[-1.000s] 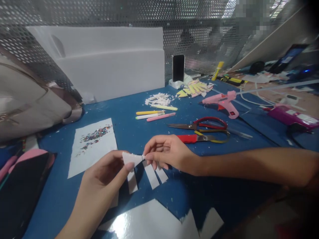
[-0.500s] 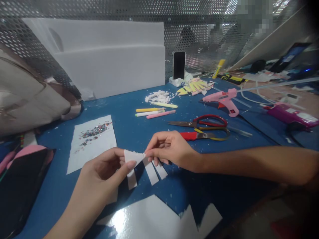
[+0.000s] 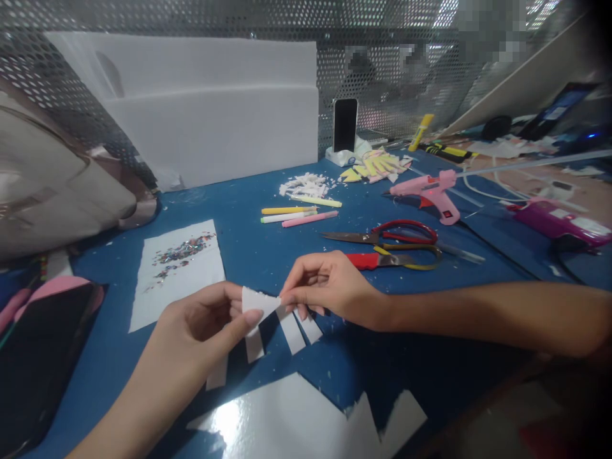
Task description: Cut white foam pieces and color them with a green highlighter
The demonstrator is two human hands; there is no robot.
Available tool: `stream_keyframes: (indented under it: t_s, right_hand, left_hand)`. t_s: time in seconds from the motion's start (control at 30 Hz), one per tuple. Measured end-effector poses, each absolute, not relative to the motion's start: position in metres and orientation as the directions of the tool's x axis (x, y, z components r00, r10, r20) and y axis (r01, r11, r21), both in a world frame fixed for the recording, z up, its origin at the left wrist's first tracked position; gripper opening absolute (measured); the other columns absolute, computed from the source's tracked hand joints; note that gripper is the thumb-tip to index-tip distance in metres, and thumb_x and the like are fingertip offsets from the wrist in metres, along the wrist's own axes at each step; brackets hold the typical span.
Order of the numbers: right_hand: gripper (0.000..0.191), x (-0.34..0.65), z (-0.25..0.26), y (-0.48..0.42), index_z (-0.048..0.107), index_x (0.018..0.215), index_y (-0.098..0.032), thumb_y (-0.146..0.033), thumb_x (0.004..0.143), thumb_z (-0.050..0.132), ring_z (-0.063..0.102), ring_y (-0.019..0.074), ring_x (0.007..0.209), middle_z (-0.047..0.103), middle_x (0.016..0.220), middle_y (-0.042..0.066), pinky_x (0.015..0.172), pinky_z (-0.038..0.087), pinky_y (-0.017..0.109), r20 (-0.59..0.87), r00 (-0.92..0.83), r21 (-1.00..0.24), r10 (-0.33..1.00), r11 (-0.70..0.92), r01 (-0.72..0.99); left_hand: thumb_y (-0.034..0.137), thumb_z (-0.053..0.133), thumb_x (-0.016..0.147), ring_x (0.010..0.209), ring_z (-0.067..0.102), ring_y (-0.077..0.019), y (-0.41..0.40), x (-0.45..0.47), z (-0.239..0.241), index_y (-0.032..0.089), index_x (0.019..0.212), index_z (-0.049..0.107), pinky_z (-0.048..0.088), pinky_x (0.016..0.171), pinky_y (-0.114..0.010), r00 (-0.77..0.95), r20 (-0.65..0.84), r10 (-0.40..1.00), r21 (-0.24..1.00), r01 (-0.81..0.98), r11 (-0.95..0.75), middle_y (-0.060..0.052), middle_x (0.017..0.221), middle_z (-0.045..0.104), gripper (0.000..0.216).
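Between my hands is a small white paper piece (image 3: 257,302), roughly triangular, with a ragged upper edge. My left hand (image 3: 201,331) pinches its left side between thumb and fingers. At the pointed right end, the thumb and fingertips of my right hand (image 3: 329,287) are closed on the paper. Below them several white paper strips (image 3: 291,333) lie on the blue table (image 3: 268,408), partly hidden by my hands. Nearer to me is a larger glossy white sheet (image 3: 291,421) with jagged cut edges. Just beyond my right hand lie scissors with red and yellow handles (image 3: 406,233).
A white sheet with coloured glitter bits (image 3: 184,255) lies at left, near a black phone (image 3: 52,357). Farther back are several pens (image 3: 308,220), a pile of white scraps (image 3: 306,186) and an upright phone (image 3: 345,126). A pink glue gun (image 3: 430,190) with its cord rests at right.
Both hands hold the paper in nearly the same pose. The whole view has shifted very slightly; nothing was taken up or let go.
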State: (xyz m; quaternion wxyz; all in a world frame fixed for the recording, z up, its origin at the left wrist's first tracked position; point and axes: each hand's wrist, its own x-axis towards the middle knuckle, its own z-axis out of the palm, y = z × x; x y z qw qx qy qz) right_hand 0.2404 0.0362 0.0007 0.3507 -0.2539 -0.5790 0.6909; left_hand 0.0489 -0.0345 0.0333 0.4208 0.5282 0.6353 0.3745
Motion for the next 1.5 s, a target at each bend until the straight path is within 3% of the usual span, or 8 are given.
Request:
stream_keyframes:
  t_s: [0.3, 0.53, 0.77, 1.0, 1.5]
  right_hand:
    - [0.019, 0.243, 0.003, 0.034, 0.068, 0.078, -0.012, -0.026, 0.073, 0.080, 0.056, 0.0067, 0.050, 0.068, 0.067, 0.002, 0.043, 0.041, 0.016, 0.089, -0.615, -0.988, 0.783, -0.009, -0.154]
    - [0.018, 0.246, 0.006, 0.035, 0.071, 0.077, -0.014, -0.030, 0.074, 0.079, 0.057, 0.0087, 0.051, 0.067, 0.069, 0.002, 0.047, 0.046, 0.020, 0.260, -0.582, -0.958, 0.770, 0.281, -0.055]
    - [0.014, 0.248, 0.005, 0.037, 0.072, 0.080, -0.014, -0.027, 0.081, 0.073, 0.053, 0.0090, 0.054, 0.068, 0.070, 0.003, 0.050, 0.044, 0.021, 0.445, -0.572, -0.811, 0.689, 0.580, 0.067]
    - [0.012, 0.251, 0.005, 0.041, 0.070, 0.083, -0.015, -0.025, 0.089, 0.066, 0.054, 0.0090, 0.057, 0.069, 0.073, 0.002, 0.054, 0.042, 0.021, 0.615, -0.618, -0.592, 0.491, 0.804, 0.049]
    - [0.004, 0.251, 0.003, 0.044, 0.069, 0.083, -0.012, -0.014, 0.087, 0.068, 0.059, 0.0073, 0.064, 0.070, 0.075, 0.002, 0.060, 0.046, 0.017, 0.705, -0.605, -0.458, 0.370, 0.889, 0.010]
  left_hand:
    - [0.053, 0.070, 0.072, 0.066, 0.051, -0.0145, -0.034, 0.047, 0.033, 0.022, 0.077, 0.066, 0.038, 0.060, -0.023, -0.050, -0.212, 0.976, 0.922, 0.322, 0.217, 0.000, 0.068, 0.060, 0.032]
    - [0.052, 0.069, 0.073, 0.060, 0.051, -0.0122, -0.035, 0.052, 0.035, 0.023, 0.076, 0.065, 0.040, 0.059, -0.022, -0.082, -0.223, 0.971, 0.934, 0.267, 0.237, 0.002, 0.064, 0.055, 0.029]
    - [0.049, 0.071, 0.072, 0.061, 0.050, -0.0119, -0.035, 0.052, 0.037, 0.023, 0.073, 0.064, 0.040, 0.059, -0.021, -0.074, -0.209, 0.975, 0.940, 0.259, 0.221, 0.003, 0.065, 0.054, 0.028]
    - [0.049, 0.071, 0.072, 0.063, 0.049, -0.0112, -0.036, 0.052, 0.037, 0.023, 0.073, 0.065, 0.038, 0.059, -0.020, -0.068, -0.215, 0.974, 0.939, 0.260, 0.225, 0.003, 0.066, 0.056, 0.027]
    - [0.046, 0.071, 0.073, 0.064, 0.050, -0.0100, -0.036, 0.049, 0.036, 0.022, 0.072, 0.063, 0.037, 0.059, -0.018, -0.051, -0.201, 0.978, 0.929, 0.308, 0.207, 0.004, 0.064, 0.056, 0.026]
